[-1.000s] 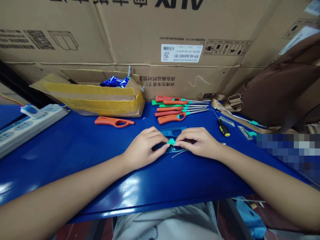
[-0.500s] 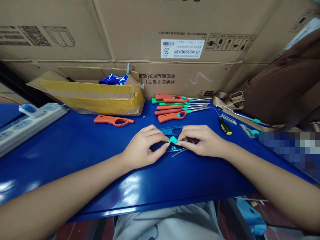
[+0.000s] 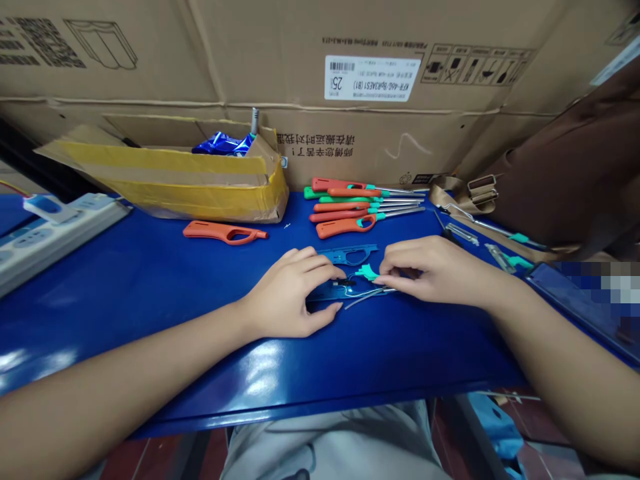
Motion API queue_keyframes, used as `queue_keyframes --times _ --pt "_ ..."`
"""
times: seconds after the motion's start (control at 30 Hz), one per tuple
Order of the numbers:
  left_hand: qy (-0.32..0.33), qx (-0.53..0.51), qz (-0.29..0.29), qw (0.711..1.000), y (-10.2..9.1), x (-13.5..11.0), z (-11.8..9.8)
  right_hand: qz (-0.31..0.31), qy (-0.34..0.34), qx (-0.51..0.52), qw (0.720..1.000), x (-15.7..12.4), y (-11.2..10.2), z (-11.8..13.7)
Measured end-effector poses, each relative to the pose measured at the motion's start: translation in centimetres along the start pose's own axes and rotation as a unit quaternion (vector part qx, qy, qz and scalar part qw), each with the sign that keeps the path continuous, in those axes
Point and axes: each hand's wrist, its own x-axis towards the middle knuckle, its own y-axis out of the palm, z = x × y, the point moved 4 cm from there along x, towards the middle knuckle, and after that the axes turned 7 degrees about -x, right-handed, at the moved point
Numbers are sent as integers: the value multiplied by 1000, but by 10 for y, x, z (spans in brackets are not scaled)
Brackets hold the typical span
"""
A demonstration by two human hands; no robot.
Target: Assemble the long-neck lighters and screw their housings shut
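Pinch grip, right hand (image 3: 430, 270): thumb and fingertips together on one end of a small green piece (image 3: 368, 272), a hold that leaves most of it uncovered and in sight, just above the lower blue shell (image 3: 363, 297). Left hand (image 3: 285, 293): thumb and forefinger apart, curved around the shell's left end with a little black part (image 3: 344, 283) between them; likely placed to steady the shell, though whether the fingers press on it cannot be told.

Lower shell lies flat on the blue table (image 3: 200, 373), seemingly hollow side up, which would give access to what sits inside. Thin wire across it; a grey tube (image 3: 355, 303) at its near edge. Upper blue shell (image 3: 334, 255) lies just beyond, close enough to reach easily.

Farther back, a group of lighters (image 3: 345, 227) lies side by side, rods to the right, presumably out of the working spot. One orange handle (image 3: 207, 231) rests apart, in front of the cardboard box (image 3: 215, 193). Screwdriver (image 3: 451, 235) behind the right hand, partly hidden, handy for that side.
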Motion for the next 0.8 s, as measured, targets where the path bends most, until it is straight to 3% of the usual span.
queue_keyframes --times 0.4,0.8 --pt "8 -8 1 1000 2 -1 4 66 1 12 998 1 8 6" --pt "11 -23 -5 1000 2 0 5 43 -15 30 999 3 15 7"
